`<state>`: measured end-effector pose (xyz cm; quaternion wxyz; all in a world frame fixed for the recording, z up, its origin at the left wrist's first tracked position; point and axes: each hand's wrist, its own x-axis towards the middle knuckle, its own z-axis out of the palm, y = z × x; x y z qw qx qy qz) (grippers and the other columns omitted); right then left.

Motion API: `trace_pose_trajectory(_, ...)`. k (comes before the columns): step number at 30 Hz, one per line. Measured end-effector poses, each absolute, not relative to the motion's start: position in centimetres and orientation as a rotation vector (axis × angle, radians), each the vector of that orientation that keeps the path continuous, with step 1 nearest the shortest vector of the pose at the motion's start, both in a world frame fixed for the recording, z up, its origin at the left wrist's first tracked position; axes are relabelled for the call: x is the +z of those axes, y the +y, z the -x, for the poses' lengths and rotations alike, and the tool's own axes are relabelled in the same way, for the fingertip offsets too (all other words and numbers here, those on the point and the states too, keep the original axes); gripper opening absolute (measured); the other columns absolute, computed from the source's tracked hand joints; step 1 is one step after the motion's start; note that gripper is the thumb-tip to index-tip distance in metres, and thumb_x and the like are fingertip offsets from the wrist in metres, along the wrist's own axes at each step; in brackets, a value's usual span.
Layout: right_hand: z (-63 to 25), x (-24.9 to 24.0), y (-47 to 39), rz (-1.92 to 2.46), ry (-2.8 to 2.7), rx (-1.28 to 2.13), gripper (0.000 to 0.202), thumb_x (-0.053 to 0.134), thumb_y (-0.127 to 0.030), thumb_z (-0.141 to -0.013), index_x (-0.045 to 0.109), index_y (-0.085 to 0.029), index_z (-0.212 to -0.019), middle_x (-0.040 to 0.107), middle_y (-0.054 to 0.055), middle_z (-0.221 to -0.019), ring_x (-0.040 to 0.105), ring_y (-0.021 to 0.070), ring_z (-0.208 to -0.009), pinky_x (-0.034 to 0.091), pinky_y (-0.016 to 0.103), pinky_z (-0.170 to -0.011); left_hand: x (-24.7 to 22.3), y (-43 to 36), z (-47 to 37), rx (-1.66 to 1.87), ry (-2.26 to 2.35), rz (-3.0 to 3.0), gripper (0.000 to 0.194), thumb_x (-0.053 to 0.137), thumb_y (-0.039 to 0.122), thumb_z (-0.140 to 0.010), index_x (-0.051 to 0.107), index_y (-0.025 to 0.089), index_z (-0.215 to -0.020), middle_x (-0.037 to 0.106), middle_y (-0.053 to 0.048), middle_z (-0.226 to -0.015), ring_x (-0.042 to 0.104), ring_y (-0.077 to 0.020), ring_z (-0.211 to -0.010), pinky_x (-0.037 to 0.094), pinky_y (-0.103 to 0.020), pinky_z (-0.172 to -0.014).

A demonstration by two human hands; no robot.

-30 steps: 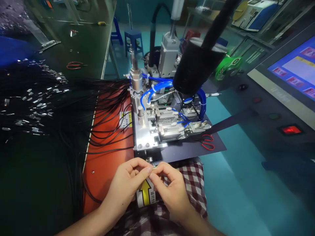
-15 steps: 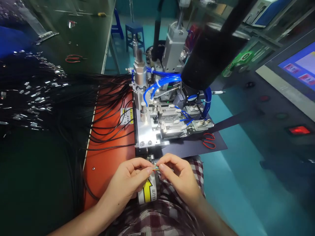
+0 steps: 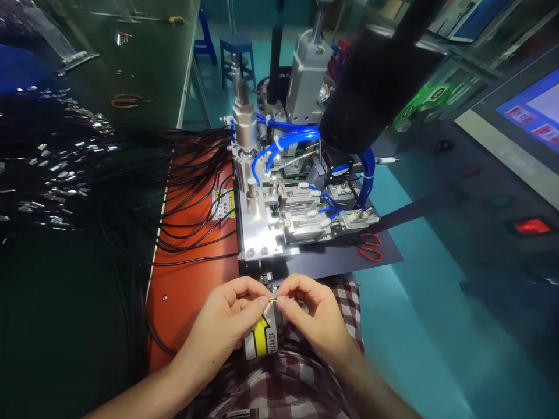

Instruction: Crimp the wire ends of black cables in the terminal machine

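Note:
Fine coloured wires [image 3: 273, 298] show in the small gap between my two hands, just in front of the machine. My left hand [image 3: 233, 311] pinches them from the left with thumb and forefinger. From the right, my right hand [image 3: 312, 308] pinches the same wires, its fingertips almost touching those of the left. Most of the wires' length is hidden by the fingers. Below the hands is a white label with a yellow arrow [image 3: 261, 337]. Just beyond them stands the metal machine [image 3: 257, 238] with its clamps and blue air hoses [image 3: 297, 138].
Black cables [image 3: 192, 227] run from the machine across an orange surface [image 3: 192, 308] to a heap with shiny metal ends [image 3: 52, 169]. Red-handled scissors [image 3: 370, 247] lie right of the machine. Red-handled pliers [image 3: 126, 100] rest on the dark table. A screen [image 3: 533, 116] stands at right.
My fingertips have come slightly closer together, so less of the wires shows between them. The view has shifted a little; the machine has not visibly changed.

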<state>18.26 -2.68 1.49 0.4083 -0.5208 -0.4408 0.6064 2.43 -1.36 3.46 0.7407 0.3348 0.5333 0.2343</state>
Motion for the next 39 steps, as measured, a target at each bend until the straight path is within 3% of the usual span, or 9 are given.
trace_pose_trajectory(14, -17.2, 1.3, -3.0, 1.362, -1.055, 1.460, 0.010, 0.063, -0.023, -0.077, 0.059, -0.016, -0.071, 0.053, -0.001, -0.064, 0.043, 0.0111, -0.057, 0.038, 0.024, -0.053, 3.4, -1.7, -2.6, 0.553, 1.198, -0.738, 0.024, 0.062, 0.038, -0.079, 0.053, 0.016, -0.076, 0.029, 0.011, -0.046, 0.019, -0.0036, -0.042, 0.013, -0.017, -0.040)
trace_pose_trajectory(39, -16.9, 0.6, -3.7, 1.351, -1.011, 1.457, 0.010, 0.060, -0.025, -0.080, 0.058, -0.017, -0.075, 0.056, 0.000, -0.065, 0.049, 0.0125, -0.057, 0.041, 0.025, -0.055, 3.3, -1.7, -2.8, 0.574, 1.213, -0.699, 0.024, 0.061, 0.037, -0.079, 0.053, 0.015, -0.074, 0.032, 0.010, -0.046, 0.022, -0.0030, -0.042, 0.018, -0.014, -0.040)
